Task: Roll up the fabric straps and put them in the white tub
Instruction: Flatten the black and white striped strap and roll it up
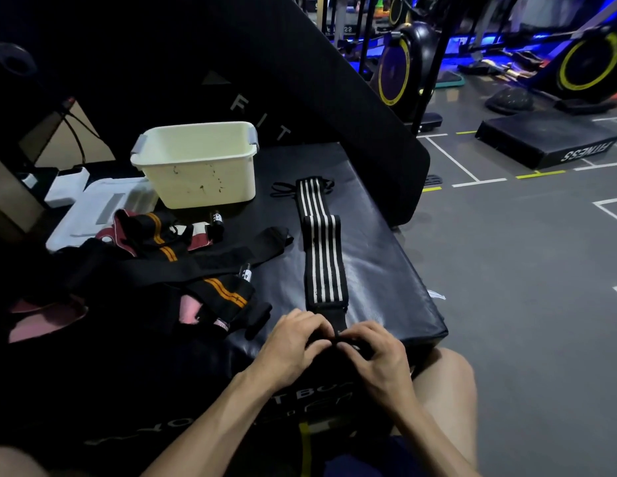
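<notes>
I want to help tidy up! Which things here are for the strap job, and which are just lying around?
For the job:
- long black fabric strap with white stripes, both hands pinching its near end
- white plastic tub
- pile of black straps with orange stripes

Just lying about:
- white foam tray
- black padded box on the floor
- exercise bikes with yellow-rimmed wheels

White letters "F I T" climb the leaning black pad (pixel 265 80) behind the tub, "FITNESS" (upside down from here) runs along the side of the black box (pixel 548 142) on the floor, and the padded box (pixel 369 270) under the straps shows partial lettering "T BO".
</notes>
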Action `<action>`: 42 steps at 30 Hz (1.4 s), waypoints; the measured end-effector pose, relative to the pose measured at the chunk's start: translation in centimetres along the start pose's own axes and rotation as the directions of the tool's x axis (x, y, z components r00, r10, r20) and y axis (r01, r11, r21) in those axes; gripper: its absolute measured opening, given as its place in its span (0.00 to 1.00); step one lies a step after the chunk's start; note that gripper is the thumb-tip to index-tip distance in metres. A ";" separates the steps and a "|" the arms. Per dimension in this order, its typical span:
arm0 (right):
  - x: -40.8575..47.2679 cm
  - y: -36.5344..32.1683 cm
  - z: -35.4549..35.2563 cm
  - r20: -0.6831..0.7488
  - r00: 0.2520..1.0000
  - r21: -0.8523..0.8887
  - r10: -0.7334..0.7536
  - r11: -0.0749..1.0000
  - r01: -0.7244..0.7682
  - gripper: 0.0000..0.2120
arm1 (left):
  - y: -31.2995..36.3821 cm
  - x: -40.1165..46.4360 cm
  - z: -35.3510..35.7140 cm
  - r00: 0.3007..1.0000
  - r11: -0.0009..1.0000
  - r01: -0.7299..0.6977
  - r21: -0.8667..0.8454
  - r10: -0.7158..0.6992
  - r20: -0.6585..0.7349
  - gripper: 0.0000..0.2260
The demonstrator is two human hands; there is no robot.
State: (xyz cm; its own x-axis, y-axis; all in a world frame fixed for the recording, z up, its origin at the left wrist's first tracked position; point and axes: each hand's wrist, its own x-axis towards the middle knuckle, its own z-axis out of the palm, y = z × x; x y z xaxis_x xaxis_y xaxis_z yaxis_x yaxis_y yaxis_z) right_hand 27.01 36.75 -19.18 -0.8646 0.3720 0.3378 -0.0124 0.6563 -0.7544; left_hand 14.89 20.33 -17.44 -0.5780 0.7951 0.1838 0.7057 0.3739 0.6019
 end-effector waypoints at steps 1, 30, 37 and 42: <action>0.0 0.0 0.1 -0.015 1.000 0.006 0.014 1.000 -0.014 0.08 | -0.4 -0.1 -0.1 1.000 0.998 0.005 -0.055 -0.005 0.001 0.06; 0.7 -0.5 -0.9 0.080 0.981 0.166 0.179 0.968 -0.190 0.10 | 0.7 -0.2 0.1 0.996 0.986 0.083 -0.141 -0.088 -0.027 0.09; 0.1 -0.5 -1.7 0.131 0.985 0.119 0.115 0.984 -0.130 0.08 | 0.7 -0.4 -0.1 0.997 0.990 0.065 -0.125 -0.068 -0.023 0.06; -0.3 -0.1 -1.2 0.081 0.993 0.025 0.080 0.996 -0.083 0.07 | 0.9 -0.6 0.2 0.999 0.996 0.033 -0.084 -0.035 -0.028 0.07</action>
State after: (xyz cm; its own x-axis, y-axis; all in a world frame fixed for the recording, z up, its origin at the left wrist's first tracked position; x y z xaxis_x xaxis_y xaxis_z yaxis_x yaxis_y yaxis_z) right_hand 27.85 37.37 -18.46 -0.9004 0.3695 0.2296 0.0466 0.6066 -0.7936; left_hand 15.94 20.27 -17.20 -0.6137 0.7677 0.1845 0.6498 0.3583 0.6704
